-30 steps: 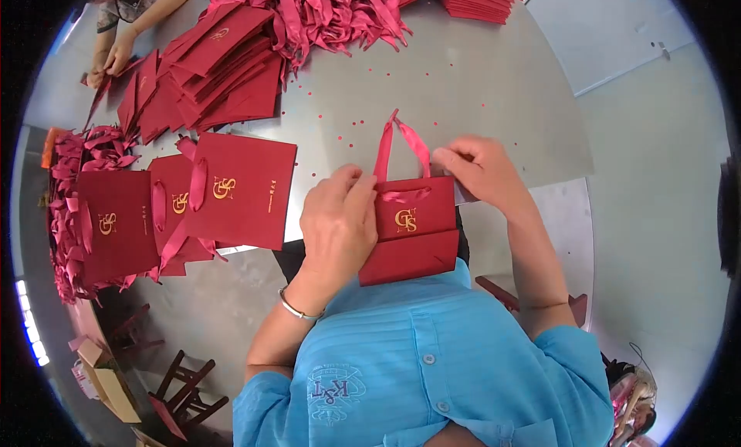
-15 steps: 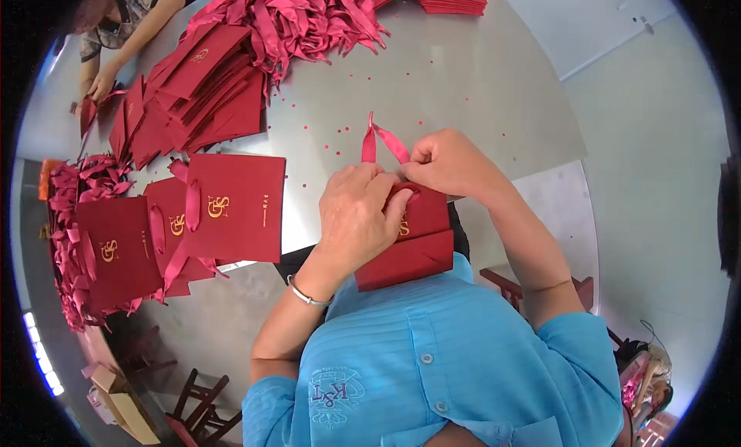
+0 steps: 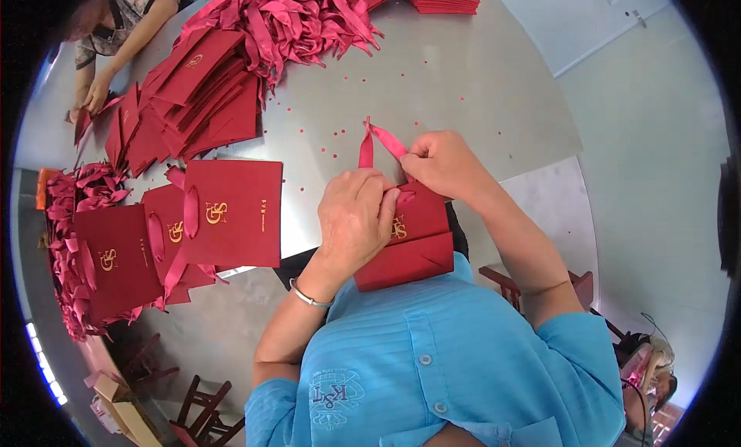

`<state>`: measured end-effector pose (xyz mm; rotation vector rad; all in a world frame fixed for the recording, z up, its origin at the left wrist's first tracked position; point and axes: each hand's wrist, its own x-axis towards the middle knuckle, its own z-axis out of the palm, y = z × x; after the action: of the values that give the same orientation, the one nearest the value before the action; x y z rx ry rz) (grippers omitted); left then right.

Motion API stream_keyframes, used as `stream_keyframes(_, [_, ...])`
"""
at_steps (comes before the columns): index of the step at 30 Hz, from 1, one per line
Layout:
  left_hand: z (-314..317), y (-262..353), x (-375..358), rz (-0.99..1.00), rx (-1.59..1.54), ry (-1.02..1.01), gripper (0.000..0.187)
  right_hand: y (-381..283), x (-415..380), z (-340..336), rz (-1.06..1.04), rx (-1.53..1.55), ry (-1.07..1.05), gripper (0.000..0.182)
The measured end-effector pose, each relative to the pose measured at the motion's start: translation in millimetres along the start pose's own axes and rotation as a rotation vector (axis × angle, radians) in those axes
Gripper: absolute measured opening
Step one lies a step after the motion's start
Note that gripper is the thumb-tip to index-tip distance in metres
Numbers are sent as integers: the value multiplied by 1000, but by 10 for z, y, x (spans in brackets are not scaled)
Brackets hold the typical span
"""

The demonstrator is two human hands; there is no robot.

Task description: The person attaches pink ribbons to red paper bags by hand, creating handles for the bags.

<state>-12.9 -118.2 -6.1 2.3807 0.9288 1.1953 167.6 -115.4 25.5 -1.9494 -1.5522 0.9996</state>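
A dark red paper gift bag (image 3: 413, 258) with a gold logo lies against my body at the table's edge. My left hand (image 3: 355, 211) grips its upper left part, thumb bent over the front near the logo. With fingers pinched together, my right hand (image 3: 440, 165) holds the pink ribbon (image 3: 388, 142) close to the bag's top edge. The ribbon rises beyond the bag in a peaked loop whose tip points away from me. My fingers partly hide the bag's top edge and where the ribbon meets it.
Finished-looking bags with ribbon handles (image 3: 234, 214) overlap at the left table edge. Flat red bags (image 3: 204, 92) are stacked beyond them, beside a heap of pink ribbons (image 3: 289, 22). Small red dots lie scattered on the table (image 3: 455, 69). Another person's hand (image 3: 99, 92) handles a red piece at upper left.
The view has shifted slightly. My left thumb has moved up a little, showing more of the logo. Both hands keep nearly the same places on the bag and ribbon.
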Motion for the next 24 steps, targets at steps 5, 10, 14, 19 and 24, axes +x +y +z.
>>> stream_keyframes(5, [-82,0,-22,-36,-13,-57,11,60,-18,34,-100,-22,63,24])
stream_keyframes(10, [-283,10,-132,-100,-57,3,17,207,25,6,-168,143,124,24])
stream_keyframes(14, [-352,123,-218,-104,52,-16,24,113,226,-24,-267,-54,194,30])
stream_keyframes(19, [-287,88,-249,-121,98,-49,28,-33,518,98,-433,-201,234,33])
stream_keyframes(24, [-272,51,-250,-100,91,-81,31,43,806,115,-593,-147,150,24])
